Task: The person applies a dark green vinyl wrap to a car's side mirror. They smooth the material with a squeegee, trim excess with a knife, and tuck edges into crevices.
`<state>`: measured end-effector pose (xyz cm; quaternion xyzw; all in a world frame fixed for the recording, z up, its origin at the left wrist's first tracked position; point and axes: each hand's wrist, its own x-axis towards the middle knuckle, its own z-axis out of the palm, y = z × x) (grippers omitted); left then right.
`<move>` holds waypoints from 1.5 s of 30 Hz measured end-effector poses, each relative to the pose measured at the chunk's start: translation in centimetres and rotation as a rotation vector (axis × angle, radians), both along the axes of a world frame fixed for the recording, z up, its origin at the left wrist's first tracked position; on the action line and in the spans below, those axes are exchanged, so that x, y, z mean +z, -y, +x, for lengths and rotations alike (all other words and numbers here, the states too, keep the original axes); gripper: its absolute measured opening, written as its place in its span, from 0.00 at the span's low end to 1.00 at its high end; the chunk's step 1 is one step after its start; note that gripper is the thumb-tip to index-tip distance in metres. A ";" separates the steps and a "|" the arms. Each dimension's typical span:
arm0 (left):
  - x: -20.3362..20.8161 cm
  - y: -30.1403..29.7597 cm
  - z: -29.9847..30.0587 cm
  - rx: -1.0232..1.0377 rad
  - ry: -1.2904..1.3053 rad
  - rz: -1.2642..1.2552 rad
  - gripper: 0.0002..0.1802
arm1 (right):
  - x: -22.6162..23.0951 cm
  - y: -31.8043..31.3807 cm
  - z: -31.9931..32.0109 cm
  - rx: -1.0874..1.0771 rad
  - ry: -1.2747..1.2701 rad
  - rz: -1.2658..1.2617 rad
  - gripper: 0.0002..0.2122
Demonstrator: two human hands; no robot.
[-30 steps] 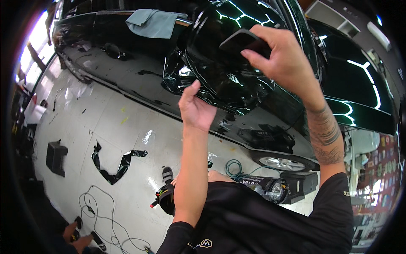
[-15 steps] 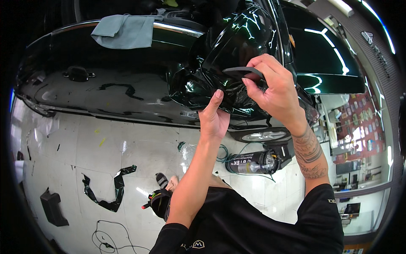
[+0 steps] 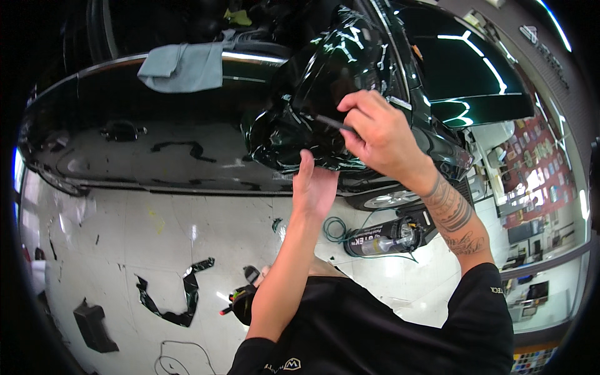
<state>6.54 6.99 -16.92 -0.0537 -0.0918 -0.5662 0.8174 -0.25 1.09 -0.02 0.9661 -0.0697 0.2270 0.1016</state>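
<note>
My left hand (image 3: 315, 190) is at the lower edge of the car's side mirror (image 3: 334, 75), thumb up against the front, its other fingers hidden underneath. Glossy dark film (image 3: 269, 140) covers the mirror and hangs crumpled around its lower left side. Between the thumb and bent fingers of my right hand (image 3: 382, 134) is a thin dark squeegee (image 3: 332, 122). It tilts toward the mirror's surface; whether its tip touches the film cannot be made out.
A grey cloth (image 3: 181, 67) drapes over the sill of the dark car door (image 3: 169, 119). Below lie a black cylindrical sprayer (image 3: 381, 237) with a coiled hose (image 3: 336, 230), a film strip (image 3: 169, 315), a black trim piece (image 3: 95, 325) and a cable (image 3: 181, 359) on the tiled floor.
My right hand has moved left and slightly down, bringing the squeegee lower, and it now looks nearly edge-on. The whole view has shifted a little. My left hand stays under the mirror.
</note>
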 end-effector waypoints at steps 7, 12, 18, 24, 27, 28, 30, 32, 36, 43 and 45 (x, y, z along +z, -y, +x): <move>1.2 -11.6 -1.9 0.137 0.367 0.337 0.48 | -10.0 -8.2 -3.1 0.139 -0.050 0.179 0.13; -5.6 -16.0 3.8 0.044 0.718 0.577 0.43 | -6.9 -9.4 -5.8 0.352 -0.097 0.738 0.21; -16.3 -26.9 9.1 -1.000 1.929 1.085 0.50 | 3.4 -14.6 -18.3 0.023 1.064 0.348 0.15; -23.8 -23.5 6.6 -1.072 2.080 1.348 0.55 | 8.4 -9.1 -20.2 0.072 0.451 -0.113 0.11; -23.3 -22.7 4.6 -0.889 2.047 1.345 0.51 | 5.5 -5.3 -19.8 -0.078 0.442 0.225 0.06; -23.8 -24.4 4.7 -0.727 2.095 1.316 0.45 | 3.2 -3.2 -19.1 -0.092 0.498 0.410 0.05; -20.1 -21.0 4.2 -0.923 2.297 1.190 0.39 | -5.4 2.9 -18.7 -0.113 0.739 0.761 0.04; -11.4 -16.0 4.0 -0.829 2.338 0.981 0.29 | -10.8 5.5 -19.1 -0.226 0.871 1.233 0.04; 13.0 -3.7 -0.7 -0.062 2.331 0.683 0.09 | -18.9 7.5 -19.0 -0.123 1.077 1.672 0.07; 19.4 10.8 -5.0 0.956 3.172 0.446 0.15 | -21.9 9.1 -20.7 -0.156 0.946 1.712 0.07; 19.2 12.0 -5.0 0.860 3.174 0.526 0.19 | -22.6 9.4 -21.8 -0.199 0.976 1.730 0.07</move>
